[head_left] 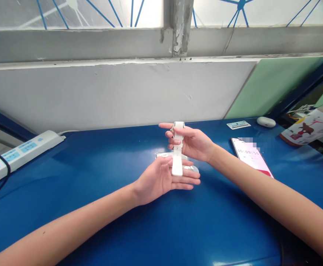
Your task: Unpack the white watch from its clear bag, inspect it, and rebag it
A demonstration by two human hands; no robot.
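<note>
While the right hand (197, 144) holds up a white watch (177, 162) by its strap, the left hand (157, 181) is wide open just under it. The right hand is bent around the upper part of the strap. Its thumb lies over the front, and one finger pokes out to the side. The watch hangs up and down above the blue desk (191, 229), with a bit of shiny silver near its top. The left hand has its palm up and its fingers pointing to the right. The loose end of the strap hangs in front of those fingers, close to the thumb. It is hard to tell if the strap touches the left hand, but that hand does not grip it. Behind the two hands, something clear and shiny (195, 169) lies on the desk, mostly hidden.

Near the right arm lies a phone (251, 157), with 00:09:55 on its bright screen. Farther back are a flat white card (238, 125) and a small round-edged white case (266, 122). A tub with a picture on it (311, 125) leans at the far right. On the left side is a long white power strip (25, 151), with a black cord (7, 162) curving over it.
</note>
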